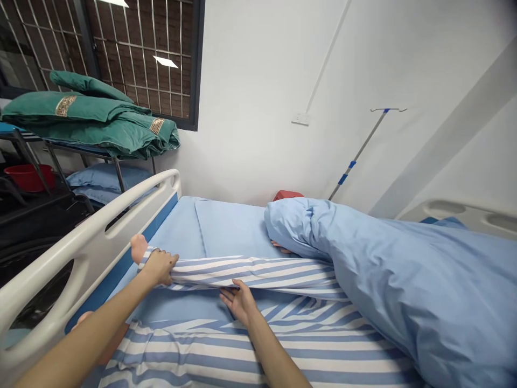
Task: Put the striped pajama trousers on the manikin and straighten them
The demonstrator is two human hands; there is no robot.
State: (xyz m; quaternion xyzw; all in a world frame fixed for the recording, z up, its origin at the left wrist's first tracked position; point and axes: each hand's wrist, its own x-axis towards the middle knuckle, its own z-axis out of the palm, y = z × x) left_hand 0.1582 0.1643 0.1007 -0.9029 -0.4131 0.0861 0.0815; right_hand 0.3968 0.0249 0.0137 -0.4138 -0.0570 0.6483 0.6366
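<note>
On the bed lies a figure in blue-and-white striped trousers, seemingly a manikin, with a bare foot (pixel 139 248) at the end of the far striped leg (pixel 258 271). My left hand (pixel 160 267) is wrapped over that leg just above the ankle. Beside the leg's near edge, around its middle, is my right hand (pixel 241 304), palm turned up and fingers apart; the thumb touches or nearly touches the cloth. The near striped leg (pixel 210 355) lies closer to me, its foot (pixel 83 319) partly hidden behind my left forearm.
A bunched light blue quilt (pixel 371 275) covers the figure's upper part; fingers (pixel 280 247) show beneath its edge. The cream bed end board (pixel 81 231) stands at left. Behind it, green folded bedding (pixel 92 121) lies on a chair. A drip pole (pixel 365 145) leans by the wall.
</note>
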